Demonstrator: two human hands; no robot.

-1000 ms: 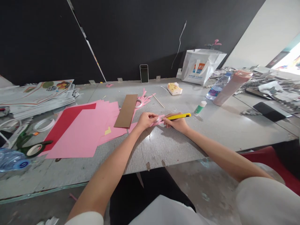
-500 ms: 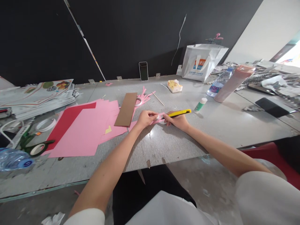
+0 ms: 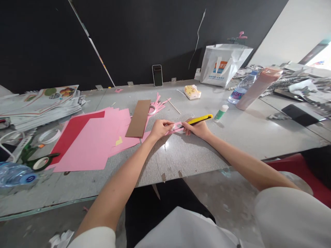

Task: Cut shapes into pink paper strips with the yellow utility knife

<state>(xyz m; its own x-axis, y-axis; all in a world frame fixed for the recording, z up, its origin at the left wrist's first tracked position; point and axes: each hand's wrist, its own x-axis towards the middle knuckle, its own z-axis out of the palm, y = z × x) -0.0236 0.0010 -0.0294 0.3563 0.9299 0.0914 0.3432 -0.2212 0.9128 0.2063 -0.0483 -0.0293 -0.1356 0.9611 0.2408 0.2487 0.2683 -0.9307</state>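
Note:
My right hand is closed round a yellow box cutter, whose handle slants up to the right. Its tip points left at a small pink paper piece lying on the table between my hands. My left hand has its thumb and forefinger pinched on a small white piece at the left end of that pink paper. What the white piece is, I cannot tell. Just behind my left hand lie a brown cardboard strip and a roll of tape among pink paper strips.
Pink sheets and a red sheet spread to the left, beside green-handled scissors and a water bottle. A glue stick, tissue pack and pink tumbler stand right. A phone leans on the black wall.
My right hand has shifted slightly right with the box cutter, baring more of the pink paper between the hands. My left hand keeps its pinch. The view has tilted a little.

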